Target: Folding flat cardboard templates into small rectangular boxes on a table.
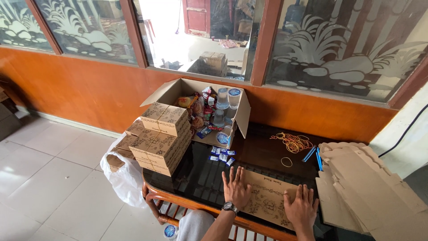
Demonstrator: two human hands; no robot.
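Note:
My left hand (236, 188), with a watch on its wrist, lies flat with fingers spread on the left part of a flattened brown cardboard box blank (267, 196) printed with dark patterns. My right hand (301, 207) presses flat on the blank's right part. The blank rests on a dark glass-topped table (209, 178) near its front edge. Neither hand holds anything.
A stack of folded patterned boxes (160, 136) stands at the table's left. Behind it is an open carton (200, 111) of snacks and water cups. Small packets (222, 155), rubber bands (293, 142), blue straws (313, 156) and a pile of flat blanks (365, 187) lie around. A white plastic bag (120, 176) hangs at left.

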